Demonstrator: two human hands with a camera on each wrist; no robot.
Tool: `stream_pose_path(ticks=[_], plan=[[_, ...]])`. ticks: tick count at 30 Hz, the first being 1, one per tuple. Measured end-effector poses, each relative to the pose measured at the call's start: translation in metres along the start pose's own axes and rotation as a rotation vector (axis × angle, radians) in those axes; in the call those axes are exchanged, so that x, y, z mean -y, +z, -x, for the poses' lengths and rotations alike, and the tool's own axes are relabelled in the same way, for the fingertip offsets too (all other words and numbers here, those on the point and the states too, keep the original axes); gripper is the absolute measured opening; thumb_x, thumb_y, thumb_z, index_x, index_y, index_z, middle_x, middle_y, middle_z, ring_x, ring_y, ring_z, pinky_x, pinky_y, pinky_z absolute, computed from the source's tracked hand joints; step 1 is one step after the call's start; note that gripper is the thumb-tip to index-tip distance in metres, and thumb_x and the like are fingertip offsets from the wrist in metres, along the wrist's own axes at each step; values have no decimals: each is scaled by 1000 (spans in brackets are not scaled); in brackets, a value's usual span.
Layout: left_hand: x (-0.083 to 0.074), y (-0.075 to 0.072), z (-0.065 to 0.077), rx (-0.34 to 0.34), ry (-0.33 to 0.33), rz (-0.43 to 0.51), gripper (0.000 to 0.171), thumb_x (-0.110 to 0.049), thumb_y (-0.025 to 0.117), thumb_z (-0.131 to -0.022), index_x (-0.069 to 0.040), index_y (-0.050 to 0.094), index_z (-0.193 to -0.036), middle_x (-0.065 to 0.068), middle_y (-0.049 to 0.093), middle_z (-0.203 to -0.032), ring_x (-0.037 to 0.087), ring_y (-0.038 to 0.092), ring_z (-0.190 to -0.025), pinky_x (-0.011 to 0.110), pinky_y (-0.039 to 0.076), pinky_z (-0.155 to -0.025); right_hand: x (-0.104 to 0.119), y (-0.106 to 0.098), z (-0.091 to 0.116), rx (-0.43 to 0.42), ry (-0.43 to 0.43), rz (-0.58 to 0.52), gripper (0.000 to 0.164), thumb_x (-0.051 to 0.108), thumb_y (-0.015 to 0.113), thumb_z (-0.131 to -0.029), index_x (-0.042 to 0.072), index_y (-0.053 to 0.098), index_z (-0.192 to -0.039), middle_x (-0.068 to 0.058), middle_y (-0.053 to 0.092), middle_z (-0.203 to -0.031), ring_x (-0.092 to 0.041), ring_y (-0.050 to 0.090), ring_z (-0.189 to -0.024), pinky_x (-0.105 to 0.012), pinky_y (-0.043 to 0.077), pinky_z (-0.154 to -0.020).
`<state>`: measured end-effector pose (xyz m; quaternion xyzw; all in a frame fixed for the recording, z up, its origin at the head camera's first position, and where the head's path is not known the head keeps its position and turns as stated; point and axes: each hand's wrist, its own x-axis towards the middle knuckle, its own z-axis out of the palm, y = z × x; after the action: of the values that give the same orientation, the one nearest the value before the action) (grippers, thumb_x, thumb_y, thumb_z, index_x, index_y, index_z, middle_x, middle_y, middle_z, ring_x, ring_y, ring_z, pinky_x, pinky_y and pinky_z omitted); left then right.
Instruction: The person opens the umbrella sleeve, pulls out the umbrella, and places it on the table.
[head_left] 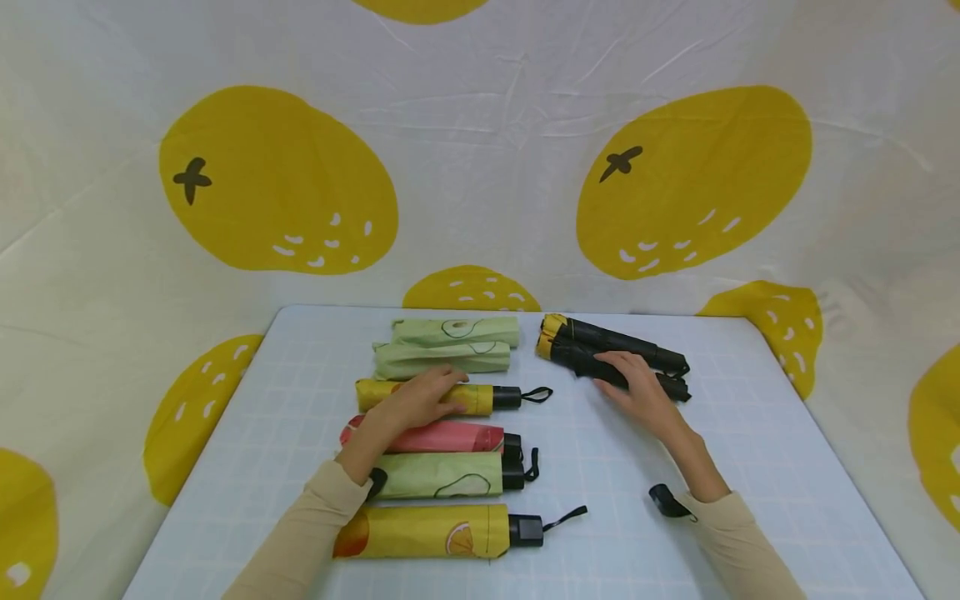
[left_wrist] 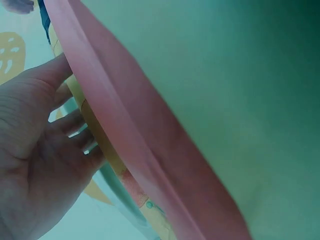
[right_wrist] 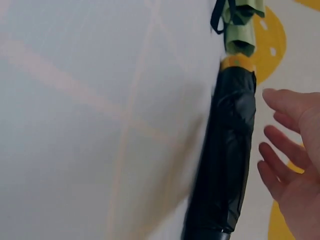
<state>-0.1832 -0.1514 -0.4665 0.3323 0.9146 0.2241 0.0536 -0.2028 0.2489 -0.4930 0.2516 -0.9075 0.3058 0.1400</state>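
Observation:
My left hand (head_left: 422, 398) is over a folded yellow umbrella (head_left: 476, 399) with a black handle and wrist loop. Its fingers are spread and loosely bent in the left wrist view, where a pink umbrella (left_wrist: 120, 100) covers much of the picture; firm contact cannot be made out. On the right, my right hand (head_left: 641, 393) hovers at the nearer of two folded black umbrellas (head_left: 573, 358) with yellow ends. The farther black umbrella (head_left: 622, 340) lies alongside it. Seen from the right wrist, the fingers are apart, with a gap to the black umbrella (right_wrist: 230, 135).
Two pale green umbrellas (head_left: 405, 360) lie behind my left hand. Nearer me are the pink umbrella (head_left: 457, 437), a green one (head_left: 420, 477) and a yellow one with orange prints (head_left: 420, 533). A fruit-printed cloth (head_left: 487, 192) hangs behind the white table (head_left: 600, 533).

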Motion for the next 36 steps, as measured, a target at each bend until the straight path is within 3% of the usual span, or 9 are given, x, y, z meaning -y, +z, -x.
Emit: stream_pose_path(ticks=[14,24,31,36], plan=[[-4,0,-3,88,-76,-15,48,-19,70,-100,3,57,-140,23,57,-139,39,54,-130,51,42,-110,22,21,-14,98,7,-76,41,8,77,-93,-2,65,-131,-18,63,-130,-38,54,-125,-58,43,-106],[-9,2,-6,112,-92,-29,47,-15,68,-100,2,55,-142,24,58,-139,41,52,-132,54,38,-113,39,36,-26,140,-52,-138,40,7,77,-92,-4,65,-129,-19,64,-130,-38,57,-122,-57,46,-102],[-11,2,-9,101,-50,-63,43,-11,68,-100,4,57,-138,23,62,-130,40,57,-123,55,41,-109,49,47,-33,176,-88,-123,38,7,76,-93,-3,65,-128,-20,64,-128,-39,57,-122,-58,45,-103],[-11,4,-10,130,-69,-101,40,-13,63,-103,2,55,-139,21,62,-129,39,57,-123,54,42,-109,61,56,-39,211,-107,-140,37,8,75,-94,-4,66,-128,-18,65,-127,-37,58,-121,-57,45,-104]])
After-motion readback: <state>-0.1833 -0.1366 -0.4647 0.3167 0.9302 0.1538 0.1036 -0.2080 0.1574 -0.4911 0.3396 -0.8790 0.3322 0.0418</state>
